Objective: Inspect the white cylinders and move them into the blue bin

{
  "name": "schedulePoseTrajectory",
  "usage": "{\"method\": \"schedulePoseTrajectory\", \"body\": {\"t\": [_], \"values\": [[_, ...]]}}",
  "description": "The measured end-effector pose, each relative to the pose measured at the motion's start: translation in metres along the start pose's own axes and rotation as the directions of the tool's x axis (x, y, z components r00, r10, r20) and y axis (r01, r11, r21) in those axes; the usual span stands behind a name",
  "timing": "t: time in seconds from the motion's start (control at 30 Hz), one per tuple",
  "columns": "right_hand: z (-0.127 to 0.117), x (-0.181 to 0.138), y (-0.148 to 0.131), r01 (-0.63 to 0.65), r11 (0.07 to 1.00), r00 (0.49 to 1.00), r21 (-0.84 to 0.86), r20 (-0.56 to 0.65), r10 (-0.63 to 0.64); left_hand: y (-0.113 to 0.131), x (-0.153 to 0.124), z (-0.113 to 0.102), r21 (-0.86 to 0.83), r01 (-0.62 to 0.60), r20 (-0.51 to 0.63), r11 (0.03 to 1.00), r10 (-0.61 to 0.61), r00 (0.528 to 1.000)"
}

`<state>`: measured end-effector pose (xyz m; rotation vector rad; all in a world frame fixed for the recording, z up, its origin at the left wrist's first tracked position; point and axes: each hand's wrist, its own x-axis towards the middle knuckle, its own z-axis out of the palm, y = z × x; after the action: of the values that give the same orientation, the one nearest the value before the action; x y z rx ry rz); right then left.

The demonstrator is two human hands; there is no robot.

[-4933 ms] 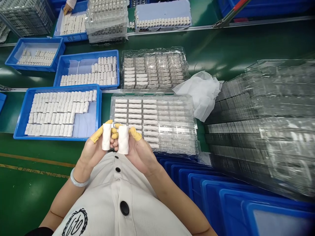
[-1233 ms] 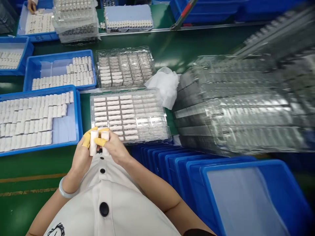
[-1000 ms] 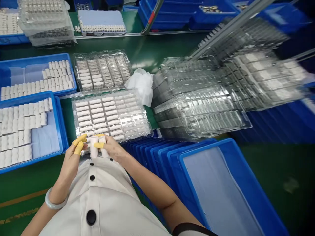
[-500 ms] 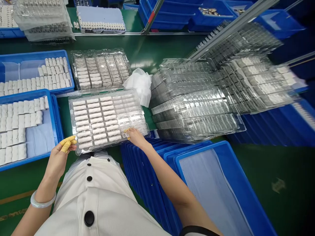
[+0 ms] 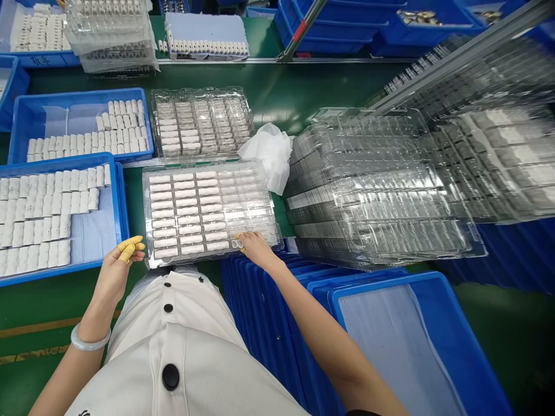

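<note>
Left hand (image 5: pixel 116 271), loosely curled and empty, beside clear tray (image 5: pixel 256 196); right hand (image 5: pixel 256 249) fingers rest outstretched on it.

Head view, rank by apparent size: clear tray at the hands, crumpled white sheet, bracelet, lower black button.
1. Clear tray
2. White sheet
3. Bracelet
4. Black button
The bracelet and button sit nearer the camera, so they look bigger than they are. The order still holds.

A green bench (image 5: pixel 312 92) fills the room's view, its surface shining faintly under overhead light. A metal rail (image 5: pixel 347 59) crosses the far side, with blue bins (image 5: pixel 347 23) stacked behind it. Lower left, a yellow stripe (image 5: pixel 26 330) runs across the green.
</note>
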<state>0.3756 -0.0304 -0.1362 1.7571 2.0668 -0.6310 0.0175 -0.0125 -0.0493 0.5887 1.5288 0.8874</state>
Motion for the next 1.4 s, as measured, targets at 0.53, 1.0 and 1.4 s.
{"method": "schedulePoseTrajectory", "body": {"t": [0.53, 1.0, 1.4], "values": [[0.012, 0.019, -0.003, -0.061, 0.994, 0.971, -0.089, -0.235, 0.038, -0.002, 0.055, -0.024, 0.239, -0.122, -0.044, 0.963, 0.136, 0.990], [0.011, 0.009, -0.052, -0.124, 0.972, 0.891, 0.198, -0.409, 0.197, 0.057, 0.210, -0.043, 0.789, 0.245, -0.491, 0.563, 0.340, 0.802], [-0.041, 0.026, -0.130, 0.247, 0.657, 0.891, 0.712, -0.434, 0.135, 0.065, 0.165, -0.046, 0.601, 0.137, -0.320, 0.788, 0.080, 0.944]]}}
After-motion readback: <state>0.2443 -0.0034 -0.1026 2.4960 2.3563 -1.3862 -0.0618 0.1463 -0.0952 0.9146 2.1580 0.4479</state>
